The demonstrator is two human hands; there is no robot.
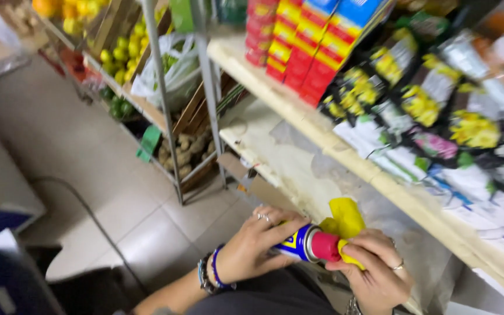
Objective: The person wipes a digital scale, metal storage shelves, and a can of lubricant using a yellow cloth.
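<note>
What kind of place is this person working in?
Most likely a small grocery shop. A wooden shelf carries hanging snack packets and stacked boxes, and a metal rack holds limes and ginger roots.

Pale tiled floor (88, 151), wooden shelves (298, 111), metal fruit rack (157, 70)

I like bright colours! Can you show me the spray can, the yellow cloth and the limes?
spray can (301, 243): head view, blue body.
yellow cloth (346, 217): head view, upper fold.
limes (118, 57): head view, middle of pile.
</note>
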